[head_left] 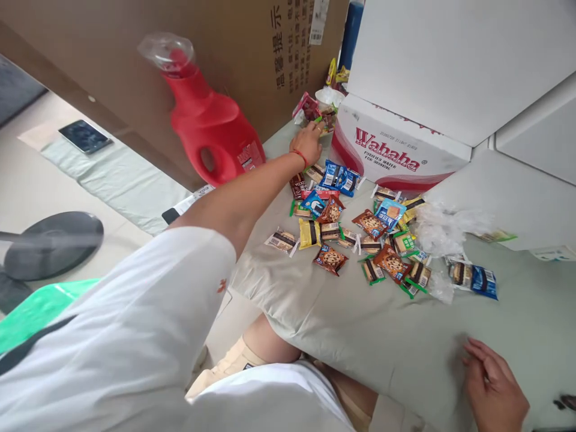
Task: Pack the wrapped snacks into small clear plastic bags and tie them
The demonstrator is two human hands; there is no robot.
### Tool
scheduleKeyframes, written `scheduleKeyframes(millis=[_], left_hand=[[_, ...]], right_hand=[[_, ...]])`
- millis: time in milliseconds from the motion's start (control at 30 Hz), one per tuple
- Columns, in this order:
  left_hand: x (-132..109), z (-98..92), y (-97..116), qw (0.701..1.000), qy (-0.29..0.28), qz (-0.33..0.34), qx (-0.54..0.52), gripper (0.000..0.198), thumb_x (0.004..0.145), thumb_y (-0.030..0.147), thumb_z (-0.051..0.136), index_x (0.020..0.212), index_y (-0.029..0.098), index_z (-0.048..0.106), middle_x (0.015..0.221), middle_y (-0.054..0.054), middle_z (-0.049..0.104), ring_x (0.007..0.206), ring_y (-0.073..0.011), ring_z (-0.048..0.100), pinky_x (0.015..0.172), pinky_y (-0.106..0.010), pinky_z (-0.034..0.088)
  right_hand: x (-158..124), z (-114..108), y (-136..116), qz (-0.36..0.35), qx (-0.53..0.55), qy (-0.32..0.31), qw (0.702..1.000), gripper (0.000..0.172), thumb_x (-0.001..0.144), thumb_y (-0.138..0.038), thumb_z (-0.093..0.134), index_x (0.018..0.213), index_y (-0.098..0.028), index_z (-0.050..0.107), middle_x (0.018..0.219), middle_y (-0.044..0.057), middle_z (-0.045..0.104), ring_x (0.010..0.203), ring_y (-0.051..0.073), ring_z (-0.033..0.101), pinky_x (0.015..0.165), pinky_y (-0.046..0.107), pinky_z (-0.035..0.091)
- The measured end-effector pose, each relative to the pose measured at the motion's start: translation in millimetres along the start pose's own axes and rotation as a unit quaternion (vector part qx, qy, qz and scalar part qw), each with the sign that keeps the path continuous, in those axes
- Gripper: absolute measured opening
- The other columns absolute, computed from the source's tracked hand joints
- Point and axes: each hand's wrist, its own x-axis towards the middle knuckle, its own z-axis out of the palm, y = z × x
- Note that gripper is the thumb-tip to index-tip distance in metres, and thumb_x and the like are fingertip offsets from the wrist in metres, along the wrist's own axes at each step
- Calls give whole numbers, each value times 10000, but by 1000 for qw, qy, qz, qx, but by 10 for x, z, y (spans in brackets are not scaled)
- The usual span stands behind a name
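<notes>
Sheet (288, 294) | snacks (370, 224) before carton (396, 147), jug (211, 123) leftward, contents hidden | my left hand (309, 143) at far snacks; right hand (492, 381) half-curled; either grasp: cannot tell

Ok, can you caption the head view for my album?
Left hand at colourful plastic-wrapped snacks, beside a red-and-white cardboard box; right hand over pale green cloth.

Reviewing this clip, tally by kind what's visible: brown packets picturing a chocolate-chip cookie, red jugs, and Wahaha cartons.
Brown cookie-picture packets: 4
Red jug: 1
Wahaha carton: 1
Total: 6
</notes>
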Motion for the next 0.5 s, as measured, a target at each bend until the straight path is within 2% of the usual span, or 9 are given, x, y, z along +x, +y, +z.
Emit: scheduleKeyframes(millis=[33,100,167,267,367,500], left_hand=[[96,38,-49,999,-35,-6,1,546,880,120,629,1421,176,580,1468,-146,550,1357,-363,552,1181,-534,382],[171,102,-150,998,-63,-23,-6,456,932,199,620,1386,161,599,1406,-157,561,1324,-383,576,1153,-567,382],[127,149,-237,998,-41,-42,-23,376,987,253,565,1347,157,610,1363,-155,565,1316,-370,582,1140,-557,376],[-89,140,-316,998,0,-58,-32,296,1025,239,489,1271,164,636,1309,-147,601,1275,-313,594,1112,-501,382],[-406,-16,-320,999,5,-41,-9,232,1021,205,493,1172,171,666,1288,-131,631,1176,-244,628,1057,-412,407],[-899,-396,-183,1000,2,-23,1,157,1014,245,542,1047,170,676,1179,-87,671,1100,-184,646,979,-298,430]], right_hand=[[-62,-25,70,16,-6,-6,1000,372,828,-460,479,940,-234,752,1181,108,764,957,334,754,971,524,577],[-163,-78,200,54,0,-24,998,351,813,-480,492,933,-266,744,1118,84,778,921,345,760,924,533,586],[-245,-123,289,100,11,-41,994,346,804,-506,508,938,-293,744,1018,62,792,901,357,766,876,533,590],[-335,-147,346,134,21,-56,989,369,798,-525,520,978,-301,751,974,52,798,910,363,771,849,524,585],[-378,-109,348,120,35,-55,991,372,788,-515,518,967,-290,753,1015,50,794,909,348,772,853,507,587],[-406,-11,287,96,39,-19,994,369,800,-491,507,957,-263,751,1049,72,780,965,362,750,925,519,568]])
